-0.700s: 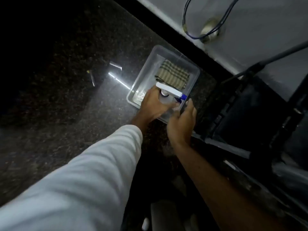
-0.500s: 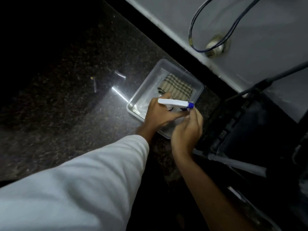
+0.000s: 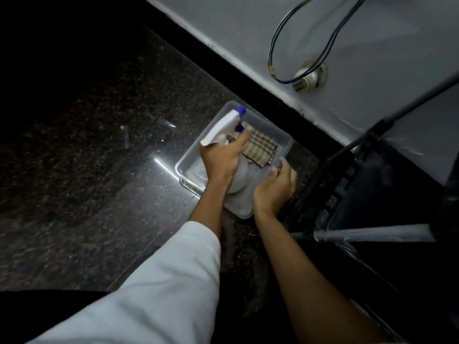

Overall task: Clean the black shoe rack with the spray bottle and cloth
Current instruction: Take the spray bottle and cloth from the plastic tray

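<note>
My left hand [image 3: 219,161] grips the neck of a white spray bottle [image 3: 223,127] with a blue nozzle, held tilted over a clear plastic tub [image 3: 285,139] on the dark floor. The nozzle points up and away from me. A folded striped cloth [image 3: 260,148] lies in the tub's far end. My right hand [image 3: 273,188] holds the tub's near right rim with curled fingers. The black shoe rack [image 3: 360,184] stands just right of the tub, dim and partly cut off by the frame.
A pale wall [image 3: 372,45] runs behind the tub, with a looped blue cable [image 3: 275,70] and a round fitting [image 3: 309,79] on it. Dark speckled stone floor [image 3: 99,157] spreads to the left. A pale bar [image 3: 372,233] of the rack juts toward my right arm.
My left hand has lifted and turned the spray bottle, so its nozzle now points away. My right hand has left the bottle and dropped to the tub's rim.
</note>
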Demonstrator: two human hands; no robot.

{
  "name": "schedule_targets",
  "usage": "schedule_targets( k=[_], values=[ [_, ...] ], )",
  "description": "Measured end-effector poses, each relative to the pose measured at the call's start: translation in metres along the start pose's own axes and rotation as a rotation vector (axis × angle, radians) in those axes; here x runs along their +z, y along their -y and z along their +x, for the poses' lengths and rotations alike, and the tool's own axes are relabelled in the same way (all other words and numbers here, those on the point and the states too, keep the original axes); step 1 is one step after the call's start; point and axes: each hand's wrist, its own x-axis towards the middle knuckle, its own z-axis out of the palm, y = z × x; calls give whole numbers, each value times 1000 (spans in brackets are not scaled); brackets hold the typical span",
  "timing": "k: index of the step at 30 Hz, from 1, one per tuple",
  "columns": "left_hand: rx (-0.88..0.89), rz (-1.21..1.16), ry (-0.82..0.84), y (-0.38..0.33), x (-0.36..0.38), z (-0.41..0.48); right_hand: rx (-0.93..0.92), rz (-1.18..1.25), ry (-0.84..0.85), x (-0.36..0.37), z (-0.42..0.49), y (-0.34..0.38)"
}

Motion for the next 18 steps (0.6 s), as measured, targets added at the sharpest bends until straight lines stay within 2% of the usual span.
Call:
schedule_targets(
  k=[2, 3, 7, 13, 18],
  values=[
    [-13, -33, -75, -10, -9, 8, -83, -40, 62, 8, 2, 7],
    [-4, -22, -62, -12, -13, 12, -90, -39, 90, 14, 5, 13],
    [87, 64, 11, -15, -27, 26, 39, -151, 175, 48, 29, 29],
    [161, 161, 119, -3, -37, 31, 140, -470, 371, 73, 60, 21],
    [165, 266, 214, 2, -45, 28, 198, -474, 362, 83, 71, 15]
  ],
)
